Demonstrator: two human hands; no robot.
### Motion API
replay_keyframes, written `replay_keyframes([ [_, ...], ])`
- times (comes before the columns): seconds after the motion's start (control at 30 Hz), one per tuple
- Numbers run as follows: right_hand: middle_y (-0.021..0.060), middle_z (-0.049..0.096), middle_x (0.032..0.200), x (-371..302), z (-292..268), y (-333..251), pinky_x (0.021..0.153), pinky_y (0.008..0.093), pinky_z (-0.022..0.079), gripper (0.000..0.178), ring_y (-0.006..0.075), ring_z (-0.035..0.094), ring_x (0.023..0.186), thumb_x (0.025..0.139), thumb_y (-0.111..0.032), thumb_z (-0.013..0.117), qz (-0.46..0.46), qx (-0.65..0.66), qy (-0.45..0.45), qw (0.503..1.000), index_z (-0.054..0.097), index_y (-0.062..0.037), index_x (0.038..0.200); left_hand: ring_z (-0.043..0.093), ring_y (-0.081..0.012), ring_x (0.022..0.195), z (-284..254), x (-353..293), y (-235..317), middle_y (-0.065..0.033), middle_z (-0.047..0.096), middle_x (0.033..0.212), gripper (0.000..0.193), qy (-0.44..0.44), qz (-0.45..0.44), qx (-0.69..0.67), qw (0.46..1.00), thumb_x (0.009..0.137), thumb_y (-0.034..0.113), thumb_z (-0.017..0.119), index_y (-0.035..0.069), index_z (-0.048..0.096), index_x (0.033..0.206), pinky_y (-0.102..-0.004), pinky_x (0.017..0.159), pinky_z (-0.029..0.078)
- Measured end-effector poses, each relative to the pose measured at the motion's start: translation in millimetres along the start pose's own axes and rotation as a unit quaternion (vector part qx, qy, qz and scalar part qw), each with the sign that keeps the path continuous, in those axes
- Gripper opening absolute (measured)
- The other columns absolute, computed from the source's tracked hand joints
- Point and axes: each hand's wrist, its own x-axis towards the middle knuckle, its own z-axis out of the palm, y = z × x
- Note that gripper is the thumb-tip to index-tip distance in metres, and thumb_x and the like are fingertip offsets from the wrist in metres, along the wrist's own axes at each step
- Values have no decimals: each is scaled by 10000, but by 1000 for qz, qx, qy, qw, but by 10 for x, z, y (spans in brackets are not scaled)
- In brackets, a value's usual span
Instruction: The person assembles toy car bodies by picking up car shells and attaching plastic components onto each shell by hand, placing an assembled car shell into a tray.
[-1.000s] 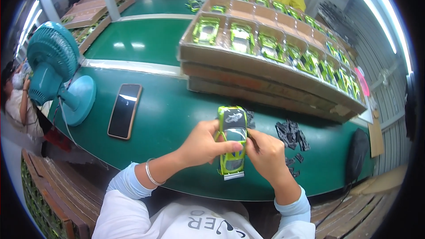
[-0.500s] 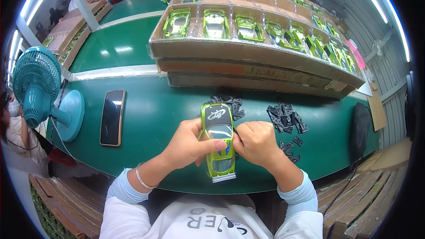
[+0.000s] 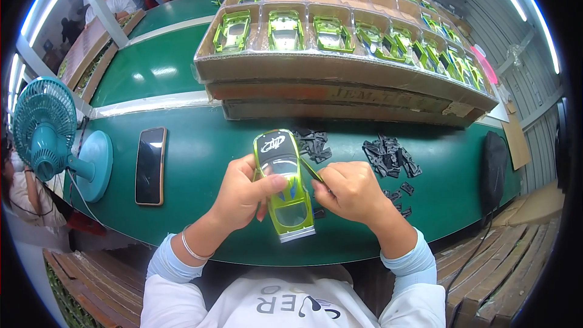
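A green toy car with a black hood and a pale rear edge is gripped in my left hand, the thumb lying across its roof. It tilts slightly, hood end away from me. From its right side a thin dark strip with a green edge sticks out at an angle, looking like the car's door swung outward. My right hand is closed, its thumb and fingers pinching the strip's outer end. Beyond the car lies a pile of small black plastic parts.
Cardboard trays of green toy car bodies are stacked across the table's back. More black parts lie to the right, near a black pouch-like object. At left are a phone and a teal fan. People sit farther off.
The car has shifted left and tilted, with my left hand. My right hand has drawn apart from the car's side, and the dark green-edged strip now shows between them.
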Motion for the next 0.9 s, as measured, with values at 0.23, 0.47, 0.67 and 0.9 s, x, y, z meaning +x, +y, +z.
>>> replay_keyframes([
  [0.23, 58, 434, 501, -26, 76, -10, 391, 328, 375, 195, 229, 462, 423, 657, -81, 605, -21, -4, 69, 997, 428, -66, 578, 548, -88, 509, 20, -8, -43, -77, 590, 769, 300, -6, 6, -57, 998, 749, 166, 616, -23, 507, 954, -172, 332, 386],
  [0.47, 66, 463, 528, 6, 97, -104, 408, 338, 389, 159, 239, 494, 453, 711, -116, 609, 64, 54, 90, 992, 473, -53, 658, 528, -70, 495, -11, -18, -48, -56, 589, 741, 294, -12, 34, 6, 999, 726, 151, 657, -13, 531, 936, -177, 343, 385],
  [0.67, 78, 516, 539, -10, 78, -59, 407, 343, 405, 133, 249, 517, 453, 782, -150, 550, 52, 51, 0, 997, 498, -41, 728, 482, -43, 471, 9, -52, -2, -28, 584, 715, 314, -40, 20, 131, 990, 690, 139, 703, 2, 553, 929, -176, 385, 374],
  [0.9, 84, 481, 465, -43, 50, -48, 380, 345, 399, 162, 252, 492, 395, 791, -141, 533, 35, 39, -54, 997, 460, -36, 692, 487, -29, 599, 73, -74, 56, -5, 579, 749, 344, -54, 34, 208, 976, 679, 158, 720, 10, 567, 950, -181, 519, 402],
])
